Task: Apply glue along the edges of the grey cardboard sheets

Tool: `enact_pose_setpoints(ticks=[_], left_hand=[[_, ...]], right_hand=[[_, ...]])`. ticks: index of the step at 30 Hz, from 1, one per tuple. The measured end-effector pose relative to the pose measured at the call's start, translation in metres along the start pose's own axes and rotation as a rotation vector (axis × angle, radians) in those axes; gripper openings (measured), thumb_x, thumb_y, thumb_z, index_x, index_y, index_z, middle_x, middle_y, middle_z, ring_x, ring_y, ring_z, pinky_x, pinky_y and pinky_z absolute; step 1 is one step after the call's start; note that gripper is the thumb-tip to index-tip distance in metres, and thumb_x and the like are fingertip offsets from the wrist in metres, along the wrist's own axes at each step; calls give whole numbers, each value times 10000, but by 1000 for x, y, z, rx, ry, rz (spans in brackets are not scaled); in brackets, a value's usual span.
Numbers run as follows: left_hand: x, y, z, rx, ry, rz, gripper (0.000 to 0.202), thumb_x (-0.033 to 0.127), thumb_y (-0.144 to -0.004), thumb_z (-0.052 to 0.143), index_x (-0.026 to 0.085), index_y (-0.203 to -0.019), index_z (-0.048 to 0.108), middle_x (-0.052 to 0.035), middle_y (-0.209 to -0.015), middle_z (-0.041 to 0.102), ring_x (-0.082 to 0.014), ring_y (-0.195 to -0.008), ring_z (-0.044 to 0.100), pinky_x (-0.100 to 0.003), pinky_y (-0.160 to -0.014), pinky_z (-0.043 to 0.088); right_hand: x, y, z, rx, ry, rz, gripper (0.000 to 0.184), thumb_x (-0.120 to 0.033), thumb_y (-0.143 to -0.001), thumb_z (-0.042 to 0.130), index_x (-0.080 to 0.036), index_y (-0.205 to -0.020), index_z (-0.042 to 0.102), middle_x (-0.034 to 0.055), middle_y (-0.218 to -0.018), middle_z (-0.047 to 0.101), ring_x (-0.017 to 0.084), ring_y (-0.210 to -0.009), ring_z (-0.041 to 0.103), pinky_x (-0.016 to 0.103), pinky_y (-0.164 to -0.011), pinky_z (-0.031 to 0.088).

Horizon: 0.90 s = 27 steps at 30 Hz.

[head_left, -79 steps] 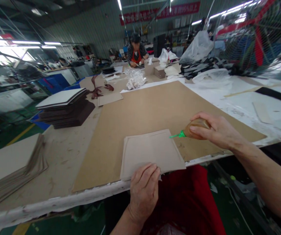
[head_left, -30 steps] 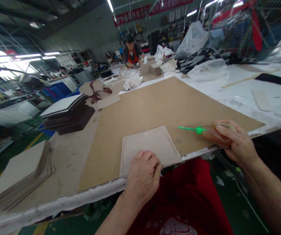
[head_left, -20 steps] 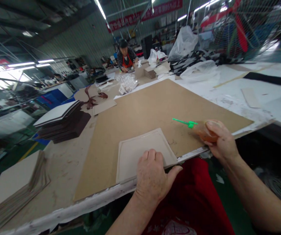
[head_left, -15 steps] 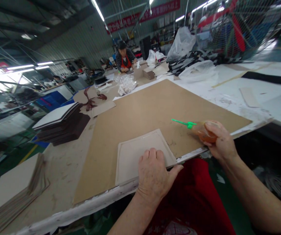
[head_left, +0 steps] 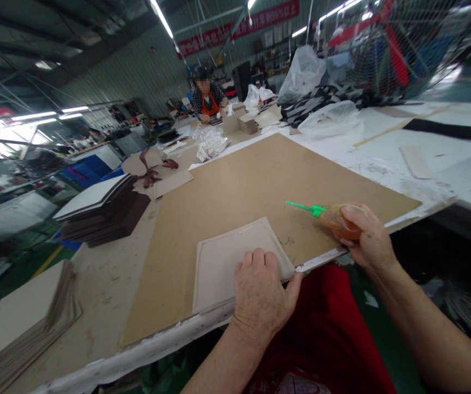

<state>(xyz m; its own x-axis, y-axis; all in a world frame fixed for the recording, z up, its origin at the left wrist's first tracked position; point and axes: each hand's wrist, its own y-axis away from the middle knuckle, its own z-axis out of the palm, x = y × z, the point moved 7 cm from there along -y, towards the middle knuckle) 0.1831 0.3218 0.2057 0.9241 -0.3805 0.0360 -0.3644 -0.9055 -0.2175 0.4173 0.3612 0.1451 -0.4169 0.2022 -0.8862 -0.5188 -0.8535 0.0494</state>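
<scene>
A beige rectangular sheet (head_left: 219, 268) lies at the front edge of a larger tan board (head_left: 255, 180), with a glossy line running just inside its borders. My left hand (head_left: 257, 284) rests on the sheet's near right part, fingers laid on top and thumb apart by the near edge. In my right hand (head_left: 368, 235) is a clear squeeze bottle (head_left: 337, 220) of amber liquid, with fingers wrapped round it. Its thin green nozzle (head_left: 303, 207) points left, above the tan board and apart from the sheet.
To the left stand a stack of beige sheets (head_left: 25, 312) and a stack of dark brown panels (head_left: 104, 216). Crumpled clear plastic (head_left: 208, 143) lies beyond the board. A co-worker (head_left: 207, 98) is at the table's far end. A large fan (head_left: 395, 49) stands at the right back.
My left hand has shifted slightly, its thumb drawn in closer to the sheet's near edge. The bottle stays in my right hand almost unmoved. The view has shifted a little.
</scene>
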Motion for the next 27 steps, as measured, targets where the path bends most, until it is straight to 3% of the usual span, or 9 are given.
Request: enact_pose_setpoints(ticks=[11,27], left_hand=[[3,0,-2,-58,18,-5,295,483,-889,536,190,-902,570,-94,-932,586,-301,-948,537,-461,-786,469],[2,-6,-8,-133,92,34,184,371,-872,558,187,-875,577,-98,-929,603,-294,-940,551,-434,-790,464]], right_hand=[[3,-2,-2,-11,11,10,340,-398,-628,826,-226,-821,605,-27,-665,536,106,-486,475,176,-300,295],[4,-3,-1,-32,24,35,342,-408,-639,819,-226,-823,595,-29,-647,507,96,-453,441,161,-274,249]])
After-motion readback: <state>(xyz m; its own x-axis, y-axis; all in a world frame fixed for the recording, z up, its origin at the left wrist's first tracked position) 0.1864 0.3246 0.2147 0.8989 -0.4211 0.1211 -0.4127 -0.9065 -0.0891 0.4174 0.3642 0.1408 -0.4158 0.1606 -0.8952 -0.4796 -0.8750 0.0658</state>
